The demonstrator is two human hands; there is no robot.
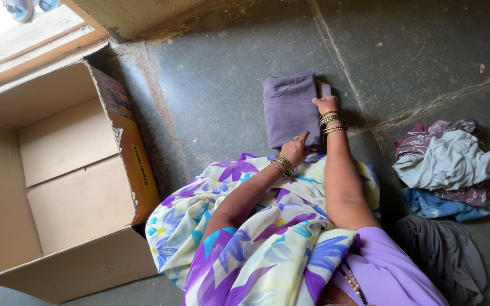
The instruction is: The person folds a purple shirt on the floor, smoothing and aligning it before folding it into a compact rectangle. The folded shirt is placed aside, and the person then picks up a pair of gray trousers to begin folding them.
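Two hands press one folded purple cloth (289,107) flat on the stone floor (222,90), upper centre of the frame.

The left hand (296,148) rests on the cloth's near edge with fingers curled loosely, gripping nothing that shows; the right hand (326,104) lies on the far right edge, fingers bent down onto the fabric, and whether they pinch a layer cannot be told. To do this fold well, keep both palms flat, smooth from the middle outward, and square the edges before lifting. Count: one folded cloth; one open cardboard box (58,175), empty inside, at the left; one heap of unfolded garments (448,170) at the right, at least four pieces showing; one dark cloth (443,252) at lower right.
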